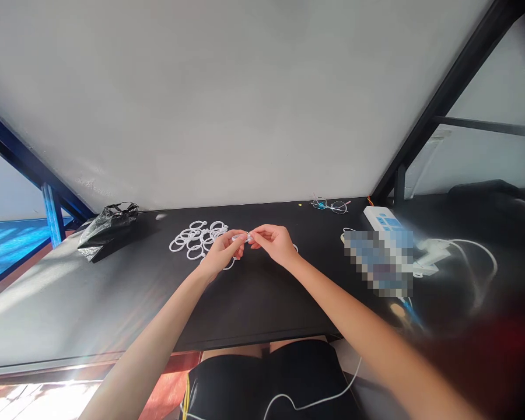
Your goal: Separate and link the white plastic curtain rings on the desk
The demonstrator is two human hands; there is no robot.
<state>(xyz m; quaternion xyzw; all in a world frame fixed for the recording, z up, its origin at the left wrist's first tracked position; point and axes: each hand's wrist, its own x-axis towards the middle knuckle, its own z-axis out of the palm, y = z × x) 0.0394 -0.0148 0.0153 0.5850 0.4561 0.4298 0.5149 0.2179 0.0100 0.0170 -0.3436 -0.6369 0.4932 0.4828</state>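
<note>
My left hand (222, 252) pinches a small white ring (240, 237) above the black table (254, 303). Fingertips of my right hand (273, 242) are closed at the ring's right end, close against the left fingertips. Much of the ring is covered by my fingers. A loose heap of thin white plastic rings (195, 252), some with a small eyelet, lies just left of and partly behind my left hand. Part of another white ring (296, 248) shows beside my right wrist.
A crumpled black plastic bag (109, 227) lies at the left. Eyeglasses (330, 205) rest near the wall. Right of my hands are a pixelated flat object (378, 262), a white power strip (387, 224) and white cables (476, 244). Metal frame bars (446, 99) slope at both sides.
</note>
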